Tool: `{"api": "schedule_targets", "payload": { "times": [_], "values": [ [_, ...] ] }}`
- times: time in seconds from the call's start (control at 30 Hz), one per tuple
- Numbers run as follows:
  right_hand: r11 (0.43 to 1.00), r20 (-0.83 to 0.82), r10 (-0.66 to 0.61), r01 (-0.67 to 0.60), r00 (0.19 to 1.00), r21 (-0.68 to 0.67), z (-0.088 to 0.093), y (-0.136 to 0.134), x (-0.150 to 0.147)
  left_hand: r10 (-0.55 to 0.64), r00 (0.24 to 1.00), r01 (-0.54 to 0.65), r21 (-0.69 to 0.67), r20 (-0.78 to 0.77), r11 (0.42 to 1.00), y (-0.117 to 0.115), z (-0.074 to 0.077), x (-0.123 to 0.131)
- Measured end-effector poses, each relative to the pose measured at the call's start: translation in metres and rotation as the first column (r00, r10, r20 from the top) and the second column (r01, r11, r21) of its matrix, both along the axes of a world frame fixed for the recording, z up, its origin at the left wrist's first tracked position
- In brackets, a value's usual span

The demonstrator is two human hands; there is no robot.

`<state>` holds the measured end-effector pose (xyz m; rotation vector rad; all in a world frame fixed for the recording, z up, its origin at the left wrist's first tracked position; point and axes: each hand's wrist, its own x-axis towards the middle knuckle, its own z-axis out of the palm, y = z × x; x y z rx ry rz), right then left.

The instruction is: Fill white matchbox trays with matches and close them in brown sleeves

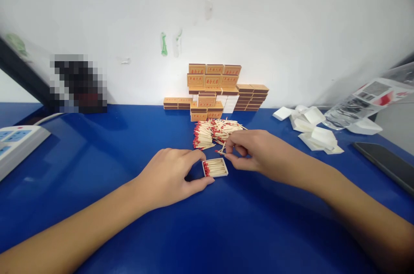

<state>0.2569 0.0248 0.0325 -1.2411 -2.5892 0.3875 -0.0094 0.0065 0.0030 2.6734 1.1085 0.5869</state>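
Note:
A small white matchbox tray [227,172] lies on the blue table, filled with red-headed matches [214,166] side by side. My left hand [174,175] grips the tray between thumb and fingers from its left end. Just beyond the tray's right corner, my right hand [250,151] pinches a few matches [221,150], heads pointing left; how many is hard to make out. Behind both hands lies a loose pile of matches [204,135], partly covered by my right fingers.
Stacked orange matchboxes [212,81] stand against the wall behind the pile. To the right are empty white trays [314,115], a clear plastic bottle [347,108] and a black phone [386,164]. A white power strip [24,144] sits at the left edge, near a pixelated dark object [80,86].

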Motion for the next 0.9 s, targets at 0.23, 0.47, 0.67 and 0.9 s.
{"api": "schedule_targets", "payload": {
  "times": [0.23, 0.47, 0.67, 0.9],
  "values": [
    [0.990, 0.098, 0.113, -0.120, 0.989, 0.075, 0.005, -0.016, -0.015, -0.002, 1.000, 0.002, -0.015, -0.010, 1.000, 0.000, 0.000, 0.000],
    [0.984, 0.308, 0.106, -0.145, 0.946, 0.107, 0.009, -0.023, -0.022, -0.003, 1.000, 0.002, -0.028, -0.015, 1.000, -0.001, 0.002, 0.000],
    [0.978, 0.324, 0.111, -0.161, 0.940, 0.133, 0.007, -0.026, -0.025, -0.006, 1.000, 0.006, -0.020, -0.014, 1.000, 0.001, 0.001, 0.000],
    [0.979, 0.293, 0.126, -0.166, 0.948, 0.116, 0.005, -0.026, -0.021, -0.010, 1.000, 0.010, 0.004, -0.014, 1.000, 0.000, 0.001, -0.001]
  ]
}}
